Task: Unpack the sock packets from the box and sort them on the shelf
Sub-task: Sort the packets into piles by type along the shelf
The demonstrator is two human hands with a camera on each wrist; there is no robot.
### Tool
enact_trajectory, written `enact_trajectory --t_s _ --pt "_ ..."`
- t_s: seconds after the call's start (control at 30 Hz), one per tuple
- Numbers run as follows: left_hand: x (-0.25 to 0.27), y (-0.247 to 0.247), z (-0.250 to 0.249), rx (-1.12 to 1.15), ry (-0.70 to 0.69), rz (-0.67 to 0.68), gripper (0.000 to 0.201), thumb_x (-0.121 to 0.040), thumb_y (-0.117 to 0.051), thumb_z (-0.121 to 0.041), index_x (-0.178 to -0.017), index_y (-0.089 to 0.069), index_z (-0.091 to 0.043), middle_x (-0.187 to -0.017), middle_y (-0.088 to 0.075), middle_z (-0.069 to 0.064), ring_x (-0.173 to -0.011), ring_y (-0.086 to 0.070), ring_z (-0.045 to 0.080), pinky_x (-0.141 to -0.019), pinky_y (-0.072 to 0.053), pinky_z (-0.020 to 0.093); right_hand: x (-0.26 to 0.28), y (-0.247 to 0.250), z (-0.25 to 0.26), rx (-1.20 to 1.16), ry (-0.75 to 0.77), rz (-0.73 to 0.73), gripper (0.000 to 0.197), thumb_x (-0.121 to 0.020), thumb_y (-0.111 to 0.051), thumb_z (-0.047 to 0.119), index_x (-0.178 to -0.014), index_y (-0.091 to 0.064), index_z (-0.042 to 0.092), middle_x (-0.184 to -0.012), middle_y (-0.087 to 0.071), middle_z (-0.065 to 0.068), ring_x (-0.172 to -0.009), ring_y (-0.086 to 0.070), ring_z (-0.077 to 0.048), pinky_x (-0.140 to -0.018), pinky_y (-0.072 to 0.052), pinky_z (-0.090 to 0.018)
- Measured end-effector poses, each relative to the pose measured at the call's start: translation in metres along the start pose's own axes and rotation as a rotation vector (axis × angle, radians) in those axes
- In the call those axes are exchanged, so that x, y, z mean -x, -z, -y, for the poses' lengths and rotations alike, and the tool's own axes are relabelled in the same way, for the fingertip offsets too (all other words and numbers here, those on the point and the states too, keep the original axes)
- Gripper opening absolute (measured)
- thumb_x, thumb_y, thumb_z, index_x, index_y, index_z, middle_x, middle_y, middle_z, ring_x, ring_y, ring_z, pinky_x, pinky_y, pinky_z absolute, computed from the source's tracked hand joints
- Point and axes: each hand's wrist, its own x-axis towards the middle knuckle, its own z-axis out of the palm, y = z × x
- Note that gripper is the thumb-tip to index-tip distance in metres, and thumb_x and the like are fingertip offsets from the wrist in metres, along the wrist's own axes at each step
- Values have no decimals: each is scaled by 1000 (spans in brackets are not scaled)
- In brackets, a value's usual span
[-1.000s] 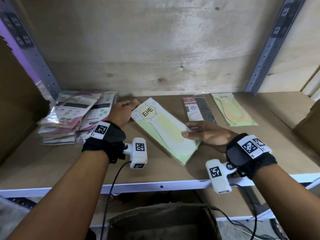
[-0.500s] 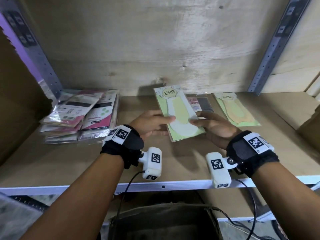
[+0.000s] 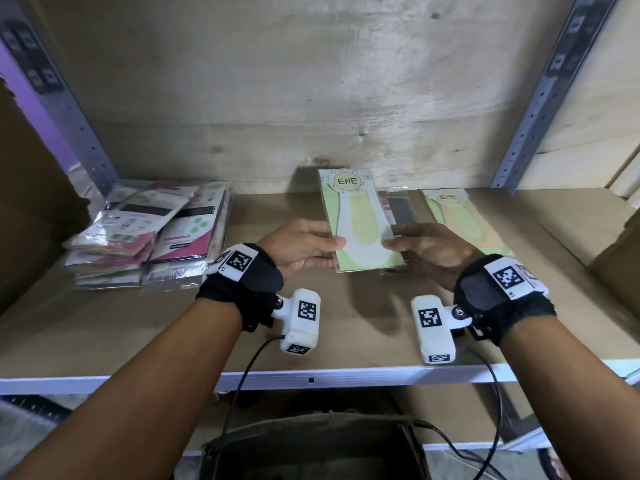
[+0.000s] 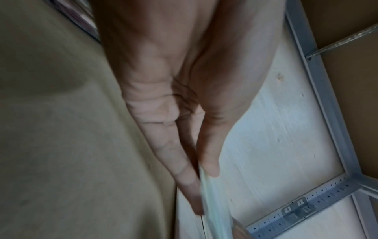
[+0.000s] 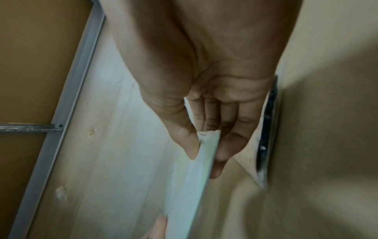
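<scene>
Shelf bay: bare board in front and at far right, packets and hands filling the rest

The shelf board (image 3: 346, 344) lies bare along its front edge and between the stacked packets (image 3: 145, 237) at the left and the green packet (image 3: 360, 220) in the middle. That packet, pinched from both sides by the left hand (image 3: 298, 244) and right hand (image 3: 433, 251), blocks the centre; just behind it lies a dark packet (image 3: 401, 209), with a yellow-green packet (image 3: 457, 220) flat beside that. Right of this the board is bare up to a cardboard box edge (image 3: 616, 265). The plywood back wall (image 3: 311, 98) and two metal uprights (image 3: 540, 98) close the bay.
</scene>
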Motion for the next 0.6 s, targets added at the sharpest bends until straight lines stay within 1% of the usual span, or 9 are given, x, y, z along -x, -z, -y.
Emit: enact_trajectory --t_s 0.07,0.17,0.2,0.27,0.33,0.43,0.5,0.53,0.6 --pt "-11 -11 -7 -8 -1 -37 34 -94 -63 -5 -128 -61 1 -115 -70 14 -82 -72 13 -71 -59 20 -4 9 4 19 5 -71 25 -84 -71 3 -109 -70 0 -108 -73 -17 -97 -71 -32 -88 -57 -47" --pt "-37 -38 -24 -64 -1 -112 36 -92 -64 -2 -128 -59 7 -121 -67 20 -83 -70 18 -72 -60 21 -11 34 6 86 27 -204 29 -79 -77 7 -107 -70 4 -102 -74 -15 -85 -71 -26 -82 -60 -44" --pt "-48 -50 -32 -85 6 -124 37 -92 -63 0 -128 -57 9 -123 -66 22 -89 -70 22 -74 -60 22 -13 47 6 70 34 -238 29 -78 -78 5 -105 -70 4 -100 -74 -15 -81 -72 -24 -75 -61 -41" --pt "-65 -69 -43 -122 43 -114 37 -95 -59 2 -130 -53 12 -126 -62 28 -112 -65 32 -82 -57 27 -17 65 4 52 37 -312 27 -76 -78 1 -100 -69 3 -92 -73 -12 -64 -72 -17 -57 -59 -31" --pt "-83 -90 -48 -132 75 -115 28 -96 -57 3 -123 -54 11 -128 -60 29 -122 -59 37 -86 -54 29 -20 84 3 105 32 -403 26 -75 -80 3 -99 -69 3 -86 -71 -9 -58 -69 -14 -53 -57 -28" --pt "-116 -121 -41 -310 14 -211 19 -89 -68 -3 -105 -59 3 -121 -65 28 -110 -67 37 -86 -59 37 -25 114 -4 225 -3 -525 24 -75 -82 12 -96 -71 11 -94 -72 -10 -71 -69 -19 -65 -59 -32" --pt "-133 -136 -34 -385 -4 -250 30 -84 -74 -8 -106 -62 9 -113 -68 26 -100 -71 36 -86 -60 45 -26 129 -8 299 -27 -573 33 -73 -83 15 -104 -73 10 -98 -72 -10 -75 -70 -21 -71 -61 -35" --pt "-140 -144 -31 -397 -3 -255 37 -81 -77 -9 -109 -62 10 -109 -69 25 -96 -72 35 -84 -61 45 -25 136 -9 331 -40 -587 36 -73 -83 16 -107 -72 10 -101 -72 -10 -79 -71 -23 -76 -61 -38" --pt "-152 -156 -26 -415 5 -256 47 -76 -80 -12 -113 -60 10 -106 -70 23 -91 -73 32 -80 -62 44 -23 144 -9 382 -64 -602 43 -73 -83 18 -113 -69 11 -111 -70 -11 -97 -69 -29 -90 -57 -43"
